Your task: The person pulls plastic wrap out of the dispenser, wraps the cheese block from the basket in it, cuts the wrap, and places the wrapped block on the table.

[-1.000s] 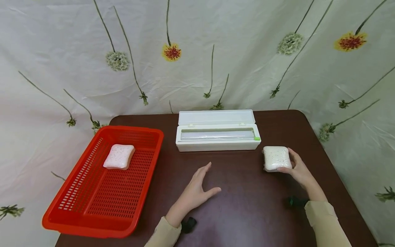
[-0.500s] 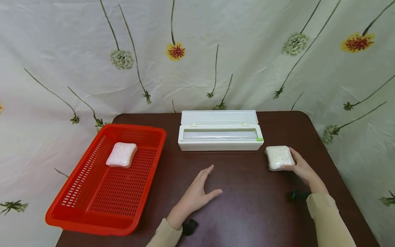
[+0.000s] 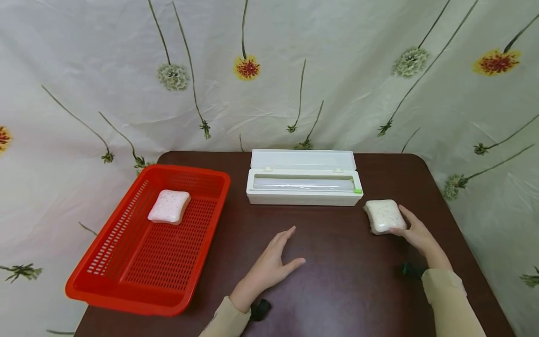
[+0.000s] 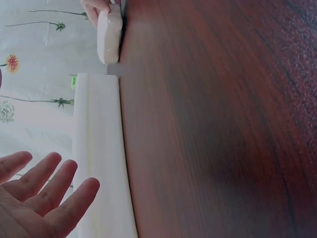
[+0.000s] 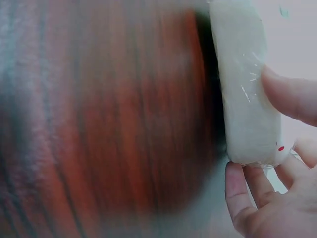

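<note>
My right hand (image 3: 421,236) is at a white, speckled, toast-shaped block (image 3: 384,216) wrapped in clear film, at the table's right side. Thumb at the near edge and fingers at the right edge, it holds the block by one corner. Up close in the right wrist view, the thumb lies against one face of the block (image 5: 247,94), while fingertips meet its end. My left hand (image 3: 267,267) hovers over the middle of the table with thumb and fingers spread, holding nothing. A second toast-shaped block (image 3: 169,206), pinkish-white with specks, lies inside the red basket (image 3: 185,306).
A white cling film dispenser (image 3: 304,199) stands at the back middle, lid (image 3: 303,160) raised, with a clear roll inside and a green tab at its right end. The red basket takes up the left of the dark brown table (image 3: 320,304). Behind hangs a flowered cloth (image 3: 269,112).
The head view has shifted, so everything sits slightly farther right. The wrapped block has turned a little on the table under my right hand. My left hand stays spread, nearly still.
</note>
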Demonstrator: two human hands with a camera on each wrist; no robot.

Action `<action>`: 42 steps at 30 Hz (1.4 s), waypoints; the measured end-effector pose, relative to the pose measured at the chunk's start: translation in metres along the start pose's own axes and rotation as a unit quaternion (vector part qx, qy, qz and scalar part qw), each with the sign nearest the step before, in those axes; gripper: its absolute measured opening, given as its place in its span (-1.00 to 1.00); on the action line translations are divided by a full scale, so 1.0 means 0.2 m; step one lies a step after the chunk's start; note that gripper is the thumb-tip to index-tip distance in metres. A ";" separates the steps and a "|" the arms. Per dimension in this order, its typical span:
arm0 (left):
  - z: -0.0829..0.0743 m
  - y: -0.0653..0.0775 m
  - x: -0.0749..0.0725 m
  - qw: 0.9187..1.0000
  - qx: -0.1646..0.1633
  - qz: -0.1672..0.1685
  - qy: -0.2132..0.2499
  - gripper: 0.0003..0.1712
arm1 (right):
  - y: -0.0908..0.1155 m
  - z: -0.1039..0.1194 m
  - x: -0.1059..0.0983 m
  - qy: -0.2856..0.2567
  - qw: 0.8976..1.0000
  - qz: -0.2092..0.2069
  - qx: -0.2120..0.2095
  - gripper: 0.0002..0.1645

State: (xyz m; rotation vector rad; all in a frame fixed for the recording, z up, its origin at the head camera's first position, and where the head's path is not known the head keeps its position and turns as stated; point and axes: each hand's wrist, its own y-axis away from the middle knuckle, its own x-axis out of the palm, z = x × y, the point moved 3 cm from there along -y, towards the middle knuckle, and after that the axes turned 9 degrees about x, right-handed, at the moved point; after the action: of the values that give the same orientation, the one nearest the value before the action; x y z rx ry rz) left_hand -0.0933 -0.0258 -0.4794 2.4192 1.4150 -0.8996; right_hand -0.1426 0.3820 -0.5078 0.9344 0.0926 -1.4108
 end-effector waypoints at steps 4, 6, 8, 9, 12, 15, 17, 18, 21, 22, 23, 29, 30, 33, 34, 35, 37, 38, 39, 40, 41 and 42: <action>0.00 0.00 0.01 1.000 0.005 0.000 -0.003 -0.07 | 0.01 -0.01 0.01 0.001 1.000 -0.022 -0.009 0.11; 0.00 0.00 0.01 1.000 0.006 -0.001 -0.003 -0.07 | 0.01 -0.02 0.02 0.001 0.999 -0.040 -0.018 0.10; -0.01 0.01 0.01 1.000 0.008 -0.003 -0.003 -0.08 | 0.03 -0.01 0.02 -0.002 0.998 -0.059 -0.028 0.09; -0.01 0.01 0.01 1.000 0.008 -0.003 -0.004 -0.08 | 0.04 -0.01 0.02 -0.003 0.997 -0.070 -0.033 0.08; -0.02 0.01 0.00 1.000 0.011 -0.005 -0.009 -0.08 | 0.07 0.01 0.04 0.002 0.992 -0.118 -0.045 0.04; -0.02 0.01 0.00 1.000 0.009 -0.006 -0.014 -0.08 | 0.13 0.06 0.07 0.014 0.981 -0.183 -0.058 -0.07; -0.02 0.01 0.00 1.000 0.010 -0.007 -0.014 -0.09 | 0.18 0.10 0.10 0.011 0.972 -0.223 -0.069 -0.19; -0.02 0.01 -0.01 1.000 0.009 -0.006 -0.014 -0.09 | 0.20 0.13 0.12 0.007 0.968 -0.240 -0.078 -0.25; -0.02 0.01 -0.01 1.000 0.012 -0.008 -0.014 -0.11 | 0.26 0.21 0.19 -0.010 0.953 -0.274 -0.126 -0.42; -0.02 0.01 -0.01 1.000 0.014 -0.009 -0.015 -0.11 | 0.28 0.23 0.22 -0.012 0.950 -0.278 -0.143 -0.46; -0.02 0.01 -0.01 1.000 0.015 -0.010 -0.017 -0.11 | 0.29 0.26 0.25 -0.015 0.946 -0.281 -0.162 -0.49; -0.01 0.02 -0.01 0.999 0.021 -0.018 -0.031 -0.13 | 0.37 0.39 0.45 -0.031 0.932 -0.268 -0.240 -0.56; -0.01 0.02 -0.02 0.999 0.022 -0.019 -0.033 -0.14 | 0.38 0.41 0.48 -0.035 0.931 -0.264 -0.250 -0.56; -0.02 0.02 -0.03 0.999 0.023 -0.025 -0.039 -0.15 | 0.42 0.47 0.56 -0.047 0.923 -0.254 -0.285 -0.55; -0.02 0.02 -0.03 0.998 0.025 -0.029 -0.042 -0.16 | 0.43 0.49 0.58 -0.048 0.919 -0.254 -0.297 -0.55; -0.02 0.02 -0.03 0.998 0.027 -0.033 -0.045 -0.16 | 0.44 0.51 0.60 -0.048 0.915 -0.253 -0.311 -0.54; -0.02 0.02 -0.04 0.997 0.035 -0.044 -0.055 -0.19 | 0.45 0.53 0.63 -0.044 0.906 -0.254 -0.335 -0.54; -0.02 0.02 -0.04 0.996 0.040 -0.051 -0.059 -0.21 | 0.46 0.55 0.64 -0.040 0.902 -0.255 -0.347 -0.54; -0.03 0.02 -0.04 0.995 0.045 -0.059 -0.066 -0.23 | 0.47 0.56 0.66 -0.036 0.897 -0.256 -0.359 -0.53; -0.03 0.02 -0.04 0.994 0.053 -0.067 -0.073 -0.25 | 0.47 0.57 0.67 -0.030 0.892 -0.259 -0.369 -0.52; -0.03 0.02 -0.04 0.992 0.061 -0.075 -0.084 -0.27 | 0.47 0.57 0.68 -0.023 0.889 -0.260 -0.377 -0.51; -0.03 0.01 -0.04 0.989 0.069 -0.082 -0.098 -0.29 | 0.47 0.58 0.70 -0.012 0.885 -0.263 -0.384 -0.50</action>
State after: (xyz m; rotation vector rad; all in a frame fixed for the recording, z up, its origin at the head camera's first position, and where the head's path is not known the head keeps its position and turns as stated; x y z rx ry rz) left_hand -0.0916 -0.0304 -0.4698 2.2558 1.5396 -1.2768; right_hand -0.0843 0.1907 -0.4642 0.2176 0.8786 -1.6717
